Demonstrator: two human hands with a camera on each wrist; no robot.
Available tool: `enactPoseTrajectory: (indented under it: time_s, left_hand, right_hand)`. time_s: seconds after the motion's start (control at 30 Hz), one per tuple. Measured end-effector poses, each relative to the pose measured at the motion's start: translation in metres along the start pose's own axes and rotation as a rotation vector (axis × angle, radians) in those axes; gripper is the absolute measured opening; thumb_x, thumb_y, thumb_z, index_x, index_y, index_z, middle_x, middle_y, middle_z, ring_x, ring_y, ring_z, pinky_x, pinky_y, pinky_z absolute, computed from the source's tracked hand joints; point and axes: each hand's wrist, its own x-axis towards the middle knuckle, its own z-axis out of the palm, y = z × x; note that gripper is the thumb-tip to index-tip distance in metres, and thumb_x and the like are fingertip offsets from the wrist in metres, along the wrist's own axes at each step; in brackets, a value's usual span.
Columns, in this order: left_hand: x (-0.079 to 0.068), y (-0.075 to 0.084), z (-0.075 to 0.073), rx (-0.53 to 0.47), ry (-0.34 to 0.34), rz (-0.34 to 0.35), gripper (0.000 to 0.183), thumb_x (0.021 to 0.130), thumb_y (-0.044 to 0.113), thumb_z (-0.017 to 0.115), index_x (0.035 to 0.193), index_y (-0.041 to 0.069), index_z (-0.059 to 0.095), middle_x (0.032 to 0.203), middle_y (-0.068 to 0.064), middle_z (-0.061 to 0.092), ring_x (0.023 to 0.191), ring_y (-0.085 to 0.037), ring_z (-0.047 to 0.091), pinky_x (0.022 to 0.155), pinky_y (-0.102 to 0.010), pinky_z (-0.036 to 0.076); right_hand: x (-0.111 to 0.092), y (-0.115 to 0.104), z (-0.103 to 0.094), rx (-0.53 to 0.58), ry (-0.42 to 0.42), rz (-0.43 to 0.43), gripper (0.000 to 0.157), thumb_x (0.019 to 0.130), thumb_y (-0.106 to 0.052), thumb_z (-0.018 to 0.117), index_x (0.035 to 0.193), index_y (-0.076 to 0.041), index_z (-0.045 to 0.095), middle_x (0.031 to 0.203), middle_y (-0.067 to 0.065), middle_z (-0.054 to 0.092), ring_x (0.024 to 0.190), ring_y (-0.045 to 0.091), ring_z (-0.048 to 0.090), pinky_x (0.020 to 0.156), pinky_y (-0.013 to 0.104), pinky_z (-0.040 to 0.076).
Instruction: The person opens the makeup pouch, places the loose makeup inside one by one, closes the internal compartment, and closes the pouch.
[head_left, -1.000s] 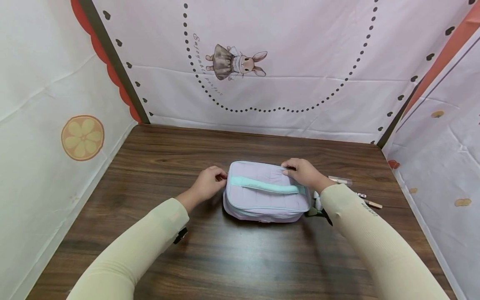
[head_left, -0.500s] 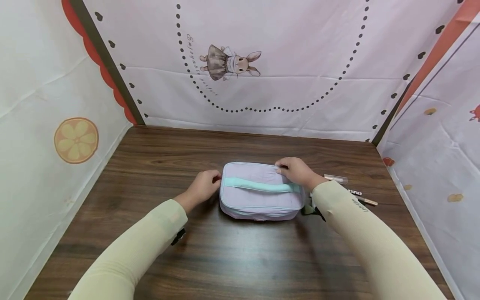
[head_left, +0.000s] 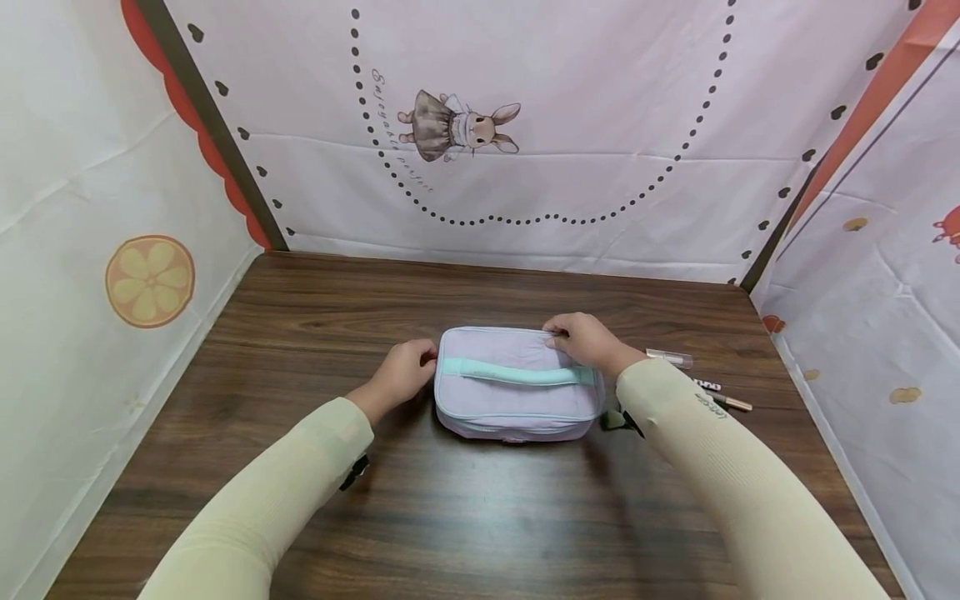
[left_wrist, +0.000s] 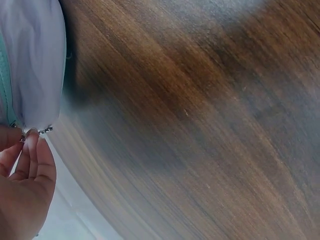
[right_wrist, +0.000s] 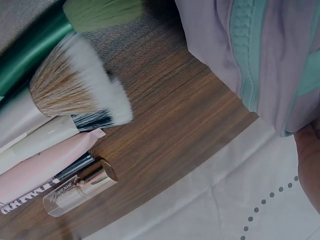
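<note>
A lavender zip-up cosmetic bag with a mint carry handle lies on the brown wood-grain table, lid side up. At its left end is my left hand. The left wrist view shows that hand's thumb and fingertips pinching a small metal zipper pull at the bag's corner. My right hand grips the back right edge of the bag, thumb on the lid and fingers over the far side. Only a little of that hand shows in the right wrist view.
Right of the bag lie makeup brushes: a green one, a white-and-brown-bristled one and another beside it. A pink tube and a clear tube with a rose-gold cap lie alongside. Printed cloth encloses the table.
The whole head view has shifted slightly left. Both hands keep their places at the bag's left end and back right edge, and the lid looks the same.
</note>
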Motion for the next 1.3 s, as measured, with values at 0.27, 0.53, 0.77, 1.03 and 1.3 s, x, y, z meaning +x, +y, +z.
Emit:
enactPoseTrajectory:
  time_s: [0.27,0.53,0.77,1.03,1.3]
  left_hand:
    - [0.0,-0.001,0.003,0.009,0.029,0.006,0.005,0.093,0.004,0.059,0.091,0.002,0.063,0.082,-0.008,0.06,0.074,-0.021,0.053,0.067,-0.032,0.048]
    - [0.002,-0.003,0.005,0.045,-0.003,-0.018,0.011,0.095,0.008,0.059,0.098,0.001,0.067,0.093,-0.011,0.065,0.082,-0.023,0.056,0.077,-0.038,0.05]
    - [-0.002,-0.007,0.006,0.08,-0.02,0.035,0.011,0.093,0.007,0.06,0.095,0.002,0.069,0.089,-0.009,0.066,0.079,-0.02,0.056,0.075,-0.037,0.05]
    - [-0.009,-0.008,0.006,0.089,-0.036,0.038,0.009,0.092,0.007,0.06,0.092,0.003,0.069,0.084,-0.006,0.064,0.077,-0.019,0.056,0.074,-0.037,0.05]
    - [-0.017,-0.008,0.006,0.101,-0.052,0.027,0.011,0.092,0.007,0.06,0.096,0.002,0.069,0.09,-0.009,0.066,0.082,-0.02,0.058,0.078,-0.039,0.051]
  right_hand:
    - [0.003,-0.003,0.001,-0.01,-0.026,0.017,0.03,0.096,-0.012,0.059,0.122,0.003,0.063,0.12,0.019,0.064,0.11,0.03,0.061,0.09,0.043,0.049]
    - [0.005,0.001,0.008,-0.053,-0.026,0.013,0.024,0.096,-0.012,0.059,0.115,0.003,0.065,0.108,0.016,0.067,0.081,0.019,0.057,0.075,0.036,0.047]
    - [0.005,0.003,0.011,-0.085,-0.022,0.028,0.024,0.097,-0.011,0.058,0.115,0.003,0.065,0.112,0.017,0.067,0.088,0.021,0.061,0.078,0.038,0.049]
    - [0.005,0.003,0.013,-0.098,-0.012,0.037,0.026,0.097,-0.011,0.058,0.117,0.004,0.065,0.115,0.019,0.066,0.104,0.028,0.063,0.086,0.042,0.051]
    - [0.005,0.003,0.015,-0.114,0.01,0.058,0.027,0.097,-0.012,0.058,0.117,0.004,0.065,0.116,0.019,0.066,0.108,0.03,0.062,0.09,0.044,0.05]
